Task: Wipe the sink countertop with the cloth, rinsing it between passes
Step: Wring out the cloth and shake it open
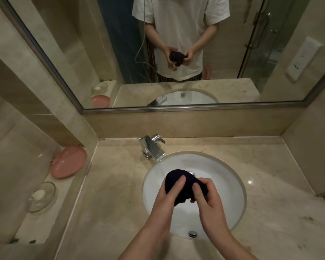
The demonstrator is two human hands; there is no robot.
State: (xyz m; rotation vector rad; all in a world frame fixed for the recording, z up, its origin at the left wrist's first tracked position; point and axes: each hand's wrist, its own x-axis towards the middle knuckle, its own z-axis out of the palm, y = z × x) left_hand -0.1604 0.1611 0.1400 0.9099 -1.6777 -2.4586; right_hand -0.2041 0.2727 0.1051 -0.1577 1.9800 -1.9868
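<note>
One round white basin (221, 177), set into the beige marble countertop (116, 194), sits at lower centre of the frame; no standing water is evident in it, though glare makes this uncertain. One dark, bunched cloth (178, 182) is held above the basin bowl. Two hands grip it: the left hand (166, 198) has its fingers curled tight over the cloth's left side, and the right hand (207, 197) pinches the right side between thumb and closed fingers. One chrome square-spouted faucet (152, 148) stands at the basin's upper-left rim. On the side ledge at left are two dishes: one pink oval plastic dish (68, 162), seemingly empty, and one clear glass dish (40, 197) holding a white soap bar (38, 194). Countertop right of the basin lies open to the wall edge. One framed wall mirror (233, 68) spans the upper frame.
</note>
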